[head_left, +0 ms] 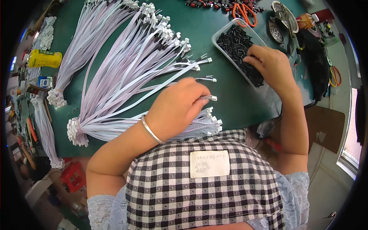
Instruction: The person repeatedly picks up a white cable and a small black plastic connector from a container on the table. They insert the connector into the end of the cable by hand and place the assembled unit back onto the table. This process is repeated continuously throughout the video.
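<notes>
My left hand [180, 103] is closed in a pinch on a flat ribbon cable, just behind its white connector [213, 98]. The cable belongs to a big fanned bundle of white and pinkish ribbon cables [115, 84], gathered at the lower left, with white connectors at both ends. Some strands in the fan carry short black sleeves near their tips. My right hand [270, 67] reaches over a clear plastic tray [221, 45] filled with short black tubes [234, 41]. Its thumb and forefinger are pinched together at the tubes; whatever sits between them is hidden.
Another cable bundle [90, 38] lies at the back left, beside a yellow bottle [45, 58]. Orange-handled scissors [245, 14] rest behind the tray. Metal dishes [284, 17] and assorted tools crowd the far right. The green table's [245, 111] front edge meets my checked apron [161, 172].
</notes>
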A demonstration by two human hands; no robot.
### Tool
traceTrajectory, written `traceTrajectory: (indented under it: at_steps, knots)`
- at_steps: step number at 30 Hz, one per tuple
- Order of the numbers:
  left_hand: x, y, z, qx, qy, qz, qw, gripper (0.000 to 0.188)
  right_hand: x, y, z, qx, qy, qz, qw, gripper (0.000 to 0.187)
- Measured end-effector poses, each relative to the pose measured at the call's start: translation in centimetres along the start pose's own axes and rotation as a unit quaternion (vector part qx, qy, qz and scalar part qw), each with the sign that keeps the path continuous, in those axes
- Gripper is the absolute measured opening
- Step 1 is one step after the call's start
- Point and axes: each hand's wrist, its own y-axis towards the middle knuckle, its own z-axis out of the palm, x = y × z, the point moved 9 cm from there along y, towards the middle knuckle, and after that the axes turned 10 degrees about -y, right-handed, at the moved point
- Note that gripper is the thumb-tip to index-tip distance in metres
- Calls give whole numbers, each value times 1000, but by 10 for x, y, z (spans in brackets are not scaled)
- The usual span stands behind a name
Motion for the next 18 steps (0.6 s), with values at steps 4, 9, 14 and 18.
traceTrajectory:
  at_steps: [4,9,14,18]
  knots:
    - [25,-4,4,-17,-151,-122,981,17,-8,-1,7,-10,22,13,1000,20]
    - [51,-13,16,-3,-264,-199,944,15,-13,-5,4,-12,15,47,999,18]
    - [60,-15,22,-2,-359,-228,905,13,0,-15,-20,-55,226,104,967,13]
    - [62,-17,22,9,-372,-228,900,12,53,-25,-13,-5,327,34,945,14]
